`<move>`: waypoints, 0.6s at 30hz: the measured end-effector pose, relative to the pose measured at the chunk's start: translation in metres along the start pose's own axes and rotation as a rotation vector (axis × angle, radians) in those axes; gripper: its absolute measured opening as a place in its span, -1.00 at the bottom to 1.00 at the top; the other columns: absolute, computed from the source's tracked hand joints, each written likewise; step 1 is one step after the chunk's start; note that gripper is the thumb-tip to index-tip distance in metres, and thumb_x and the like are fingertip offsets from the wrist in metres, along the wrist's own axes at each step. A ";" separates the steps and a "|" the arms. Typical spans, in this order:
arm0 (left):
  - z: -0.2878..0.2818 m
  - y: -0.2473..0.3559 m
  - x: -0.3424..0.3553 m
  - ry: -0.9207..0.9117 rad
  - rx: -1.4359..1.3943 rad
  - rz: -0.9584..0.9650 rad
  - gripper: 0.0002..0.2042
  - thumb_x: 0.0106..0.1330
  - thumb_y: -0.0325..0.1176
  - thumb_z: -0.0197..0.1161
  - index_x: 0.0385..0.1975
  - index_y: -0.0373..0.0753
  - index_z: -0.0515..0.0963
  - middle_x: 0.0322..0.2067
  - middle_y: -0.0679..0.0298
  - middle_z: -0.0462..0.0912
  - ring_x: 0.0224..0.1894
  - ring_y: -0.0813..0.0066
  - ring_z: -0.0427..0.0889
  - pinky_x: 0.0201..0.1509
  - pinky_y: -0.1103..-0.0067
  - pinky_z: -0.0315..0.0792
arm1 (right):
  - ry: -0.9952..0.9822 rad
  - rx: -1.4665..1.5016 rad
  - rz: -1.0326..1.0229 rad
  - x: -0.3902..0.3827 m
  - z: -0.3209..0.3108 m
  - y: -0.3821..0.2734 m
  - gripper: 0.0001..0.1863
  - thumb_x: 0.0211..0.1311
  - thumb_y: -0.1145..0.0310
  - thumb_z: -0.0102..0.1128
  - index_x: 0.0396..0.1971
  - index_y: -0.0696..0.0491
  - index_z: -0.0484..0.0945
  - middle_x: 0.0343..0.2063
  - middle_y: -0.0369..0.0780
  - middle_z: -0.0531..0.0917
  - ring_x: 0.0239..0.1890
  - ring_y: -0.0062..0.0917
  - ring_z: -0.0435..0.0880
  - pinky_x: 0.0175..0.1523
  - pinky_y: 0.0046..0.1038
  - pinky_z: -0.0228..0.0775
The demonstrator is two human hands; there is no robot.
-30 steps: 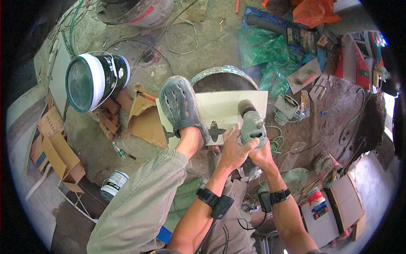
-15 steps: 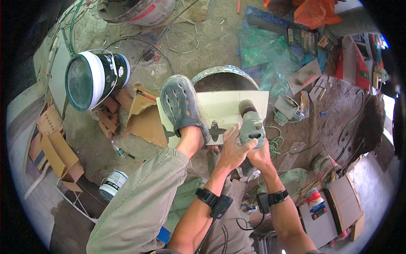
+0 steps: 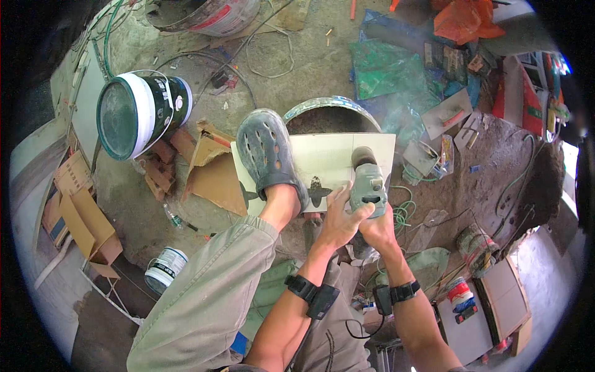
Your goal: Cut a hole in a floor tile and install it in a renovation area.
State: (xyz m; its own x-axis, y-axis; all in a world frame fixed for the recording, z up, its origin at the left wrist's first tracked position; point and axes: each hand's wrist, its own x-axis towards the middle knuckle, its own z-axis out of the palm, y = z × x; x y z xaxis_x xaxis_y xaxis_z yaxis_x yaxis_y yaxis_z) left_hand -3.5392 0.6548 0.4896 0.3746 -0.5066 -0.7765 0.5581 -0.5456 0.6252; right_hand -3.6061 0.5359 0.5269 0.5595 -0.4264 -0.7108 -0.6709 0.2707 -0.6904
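Note:
A pale tile (image 3: 325, 149) with dark leaf-like prints lies across the rim of a round bucket (image 3: 334, 104). My foot in a grey clog (image 3: 263, 149) presses on its left part. Near the tile's right end, both my hands are closed around a grey-green angle grinder (image 3: 368, 180), whose round core bit (image 3: 364, 157) stands against the tile surface. My left hand (image 3: 341, 220) grips the tool's left side, thumb across its body. My right hand (image 3: 379, 229) wraps the rear and right side, its fingers partly hidden. Pale dust hangs to the right of the bucket.
A large lidded bucket (image 3: 118, 118) lies tipped at the left, beside broken bricks (image 3: 158, 173) and torn cardboard (image 3: 214, 180). Green sheeting (image 3: 387, 71), a trowel (image 3: 447, 113) and a coiled green cord (image 3: 403, 214) are on the right. An open carton (image 3: 93, 235) stands far left.
The dust right of the bucket has spread and thickened. The grinder has shifted very slightly left against the tile; both hands keep their grip and the foot stays put.

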 end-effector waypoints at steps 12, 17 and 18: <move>0.006 0.000 0.005 -0.031 -0.141 0.040 -0.10 0.20 0.16 0.38 0.36 -0.51 0.40 0.28 -0.29 0.40 0.42 -0.10 0.29 0.52 0.17 0.18 | 0.052 -0.089 -0.016 0.003 -0.005 0.006 -0.47 0.02 0.29 0.47 0.03 0.14 0.61 -0.05 -0.09 0.69 -0.04 -0.34 0.72 0.09 -0.29 0.56; 0.000 0.012 0.004 -0.037 -0.188 0.058 -0.17 0.22 0.13 0.37 0.31 -0.48 0.46 0.23 -0.26 0.49 0.37 -0.08 0.36 0.49 0.18 0.21 | 0.041 -0.053 0.031 0.002 -0.001 -0.012 -0.47 0.01 0.29 0.47 0.03 0.15 0.60 -0.08 -0.09 0.71 -0.04 -0.33 0.73 0.09 -0.28 0.57; 0.001 0.028 0.001 -0.064 -0.259 0.051 -0.23 0.22 0.10 0.37 0.24 -0.47 0.51 0.17 -0.23 0.54 0.30 -0.06 0.42 0.44 0.17 0.26 | 0.048 -0.064 0.051 0.002 -0.004 -0.012 -0.46 0.01 0.29 0.47 0.03 0.15 0.60 -0.09 -0.09 0.72 -0.04 -0.33 0.74 0.09 -0.27 0.57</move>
State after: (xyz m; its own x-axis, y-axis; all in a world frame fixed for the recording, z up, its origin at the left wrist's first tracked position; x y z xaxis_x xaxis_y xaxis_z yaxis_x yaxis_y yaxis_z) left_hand -3.5237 0.6384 0.5067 0.3647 -0.5745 -0.7328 0.7135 -0.3332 0.6163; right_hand -3.5990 0.5285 0.5342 0.5011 -0.4547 -0.7363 -0.7281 0.2383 -0.6427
